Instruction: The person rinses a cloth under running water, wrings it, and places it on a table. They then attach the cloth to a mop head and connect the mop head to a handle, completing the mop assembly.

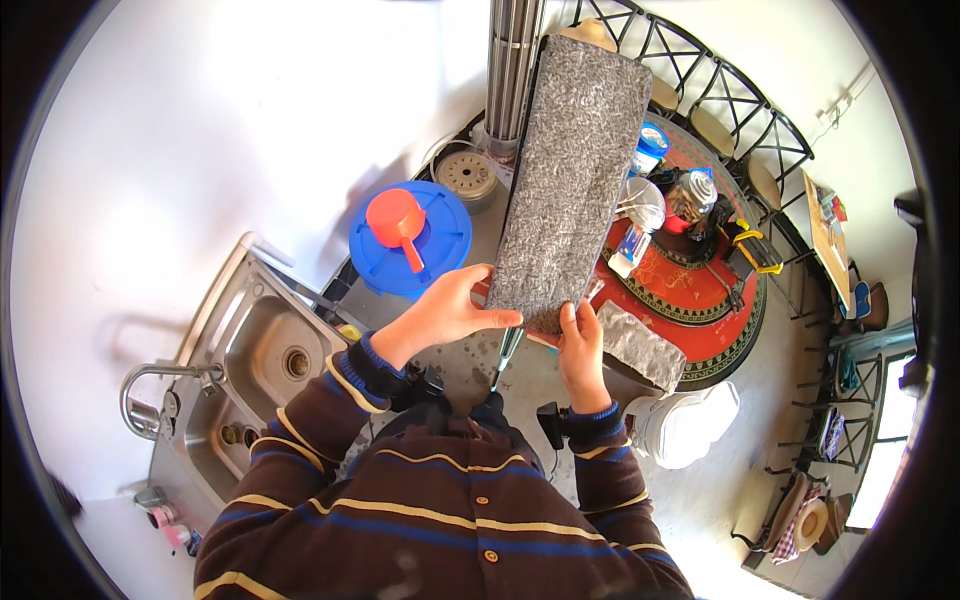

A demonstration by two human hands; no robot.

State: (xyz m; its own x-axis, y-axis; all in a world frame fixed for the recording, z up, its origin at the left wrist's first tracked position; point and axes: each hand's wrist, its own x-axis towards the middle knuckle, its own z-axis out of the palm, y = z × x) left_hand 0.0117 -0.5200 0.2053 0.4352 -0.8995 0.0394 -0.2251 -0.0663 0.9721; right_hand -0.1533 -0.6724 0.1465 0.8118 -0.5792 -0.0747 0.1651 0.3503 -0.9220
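Observation:
A long flat mop head with a fuzzy grey pad is raised in front of me, its far end pointing up and away. My left hand grips the near left corner, thumb lying over the pad. At the near right corner, my right hand pinches the edge with the thumb on top. Just below the near edge shows a slim silver and teal pole, slanting down toward my feet. The fingers under the mop head are mostly hidden.
To the left is a steel double sink with a curved faucet. A red dipper rests on a blue lidded bucket. Rightward lie a red round rug bearing several items, a pale grey pad and a white bin.

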